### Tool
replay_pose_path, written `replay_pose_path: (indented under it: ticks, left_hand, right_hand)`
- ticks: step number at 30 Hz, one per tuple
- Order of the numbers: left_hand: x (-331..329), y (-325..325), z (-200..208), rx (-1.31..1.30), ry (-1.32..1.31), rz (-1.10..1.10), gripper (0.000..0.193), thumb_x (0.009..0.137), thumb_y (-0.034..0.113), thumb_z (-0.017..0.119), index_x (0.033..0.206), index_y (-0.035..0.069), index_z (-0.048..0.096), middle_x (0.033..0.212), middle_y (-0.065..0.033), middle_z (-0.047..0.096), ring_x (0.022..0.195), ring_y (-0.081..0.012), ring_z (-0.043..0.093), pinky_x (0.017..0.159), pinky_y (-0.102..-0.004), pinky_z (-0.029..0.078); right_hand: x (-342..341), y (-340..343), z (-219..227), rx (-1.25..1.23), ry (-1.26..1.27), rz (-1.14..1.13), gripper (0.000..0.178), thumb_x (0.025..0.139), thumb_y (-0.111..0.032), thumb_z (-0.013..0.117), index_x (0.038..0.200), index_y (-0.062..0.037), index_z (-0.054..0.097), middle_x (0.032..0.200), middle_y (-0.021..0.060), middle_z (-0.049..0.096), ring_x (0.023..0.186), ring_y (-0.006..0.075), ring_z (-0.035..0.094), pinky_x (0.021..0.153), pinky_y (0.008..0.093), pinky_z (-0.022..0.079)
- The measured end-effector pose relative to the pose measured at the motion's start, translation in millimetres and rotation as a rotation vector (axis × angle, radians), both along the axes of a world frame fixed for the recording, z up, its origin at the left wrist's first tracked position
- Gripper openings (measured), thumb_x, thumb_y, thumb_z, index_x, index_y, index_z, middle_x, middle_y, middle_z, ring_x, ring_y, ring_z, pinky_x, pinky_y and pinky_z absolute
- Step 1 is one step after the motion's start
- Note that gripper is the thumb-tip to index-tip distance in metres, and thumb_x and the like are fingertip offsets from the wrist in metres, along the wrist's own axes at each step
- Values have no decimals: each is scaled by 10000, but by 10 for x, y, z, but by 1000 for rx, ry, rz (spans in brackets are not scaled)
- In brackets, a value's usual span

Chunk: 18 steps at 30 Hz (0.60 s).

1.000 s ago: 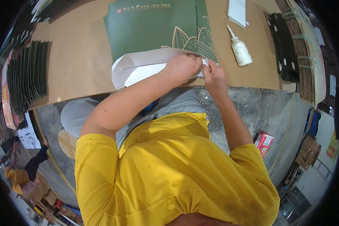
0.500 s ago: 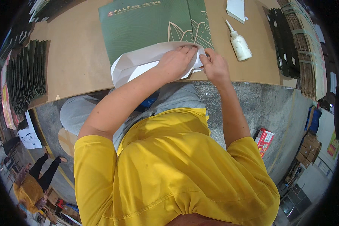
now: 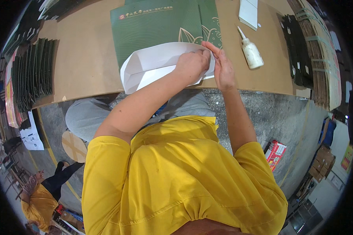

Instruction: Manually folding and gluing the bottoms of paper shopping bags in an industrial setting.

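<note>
An open paper bag [image 3: 157, 58] with white inner walls lies at the near table edge, its long mouth facing up. My left hand [image 3: 193, 65] reaches inside it, fingers curled and pressed together against the right end wall; the fingertips are hidden. Along the outside of that same end, my right hand [image 3: 224, 71] lies with its fingers stretched out flat, touching the wall. Behind the bag are flat green printed paper bags [image 3: 153, 29]. To the right of my hands stands apart a white squeeze bottle [image 3: 252, 53] with a pointed nozzle, lying on its side.
Stacks of dark green folded pieces [image 3: 33, 74] line the left of the brown table [image 3: 82, 58]. More dark bundles [image 3: 296, 51] and a strapped stack [image 3: 319, 58] border the right. White paper strips [image 3: 248, 13] lie at the back. A person [image 3: 41, 201] is at lower left.
My right hand has gone from a bent pinch at the bag's end to flat, extended fingers. My left fingers have curled in more. The view has shifted slightly; the person at lower left has moved.
</note>
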<state>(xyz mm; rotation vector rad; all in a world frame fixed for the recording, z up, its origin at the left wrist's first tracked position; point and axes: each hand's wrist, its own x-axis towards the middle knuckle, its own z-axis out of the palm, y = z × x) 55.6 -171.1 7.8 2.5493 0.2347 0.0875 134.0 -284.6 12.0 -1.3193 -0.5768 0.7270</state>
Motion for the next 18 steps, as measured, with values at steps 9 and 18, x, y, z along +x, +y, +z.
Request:
replay_pose_path:
  ticks: [9, 18]
  left_hand:
    - [-833, 11, 237, -224, 36, -207, 225, 797, 109, 539, 988, -3, 577, 981, -171, 606, 925, -380, 585, 756, -434, 517]
    - [-1604, 566, -202, 83, -303, 431, 792, 865, 271, 545, 1424, -93, 120, 1489, -306, 101, 1394, -439, 95, 1126, -514, 88]
  right_hand:
    - [-313, 227, -187, -372, -757, 68, 672, 974, -491, 293, 1411, 19, 303, 1466, 186, 309, 1378, 318, 239, 1132, 399, 140]
    - [-655, 490, -308, -806, -1289, 16, 983, 843, -595, 510, 1413, 115, 140, 1496, 289, 98, 1399, 425, 50, 1120, 525, 45]
